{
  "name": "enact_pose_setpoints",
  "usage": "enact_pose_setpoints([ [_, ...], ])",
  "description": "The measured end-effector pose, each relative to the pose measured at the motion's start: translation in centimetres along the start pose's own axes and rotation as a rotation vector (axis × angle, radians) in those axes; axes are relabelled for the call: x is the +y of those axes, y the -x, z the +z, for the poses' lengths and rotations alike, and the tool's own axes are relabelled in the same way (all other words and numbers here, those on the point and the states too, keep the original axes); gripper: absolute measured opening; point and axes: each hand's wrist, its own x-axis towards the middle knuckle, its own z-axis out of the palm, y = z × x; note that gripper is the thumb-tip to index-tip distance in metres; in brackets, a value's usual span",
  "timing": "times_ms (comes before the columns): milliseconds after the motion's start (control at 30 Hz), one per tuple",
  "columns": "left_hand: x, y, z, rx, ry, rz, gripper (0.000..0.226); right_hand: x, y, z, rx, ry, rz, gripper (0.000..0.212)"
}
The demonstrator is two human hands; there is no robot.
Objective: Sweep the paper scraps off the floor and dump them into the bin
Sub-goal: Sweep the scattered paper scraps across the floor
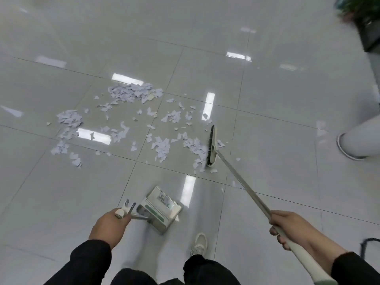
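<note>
The left hand (pixel 109 225) gripped the dustpan (pixel 162 210) handle, its label blurred beyond reading. The right hand (pixel 287 229) curled round the broom (pixel 211 146) pole, bristles touching the paper scraps (pixel 131 93) strewn beyond. Farther right stood a white pot (pixel 359 140).

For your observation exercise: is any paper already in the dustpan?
No, the dustpan held by the left hand shows no paper scraps; they lie on the floor.
</note>
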Motion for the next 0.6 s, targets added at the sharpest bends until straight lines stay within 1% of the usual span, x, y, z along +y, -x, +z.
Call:
enact_pose_setpoints([
  [133,2.7,-2.5,0.0,-0.019,-0.02,0.067,0.017,2.9,1.4,0.1,0.097,-0.088,0.078,0.012],
  [200,3.7,-4.6,-0.7,-0.057,-0.044,0.118,0.017,4.0,0.8,1.3,0.186,-0.08,0.142,0.013],
  [233,3.9,-4.5,-0.6,-0.061,-0.048,0.131,0.017,4.6,0.8,1.5,0.197,-0.074,0.167,0.013],
  [300,4.2,-7.4,-2.4,-0.08,-0.063,0.18,0.02,3.9,-1.2,4.2,0.251,-0.076,0.225,0.012],
  [333,4.8,-7.4,-2.5,-0.082,-0.072,0.195,0.022,3.7,-1.4,4.5,0.262,-0.103,0.255,0.01],
  [367,4.6,-9.5,-4.2,-0.097,-0.099,0.206,0.023,2.7,-3.2,6.6,0.29,-0.109,0.281,0.007],
  [433,5.5,-10.4,-5.5,-0.124,-0.157,0.268,0.022,1.2,-4.5,8.8,0.276,-0.144,0.319,0.005],
  [500,4.9,-13.5,-9.5,-0.144,-0.182,0.293,0.021,-2.7,-7.7,14.4,0.223,-0.177,0.337,0.007],
  [533,5.2,-13.1,-9.5,-0.159,-0.206,0.317,0.021,-3.6,-7.6,15.6,0.207,-0.2,0.33,0.007],
  [600,4.4,-16.3,-13.2,-0.178,-0.27,0.339,0.021,-7.9,-9.3,22.0,0.122,-0.203,0.315,0.006],
])
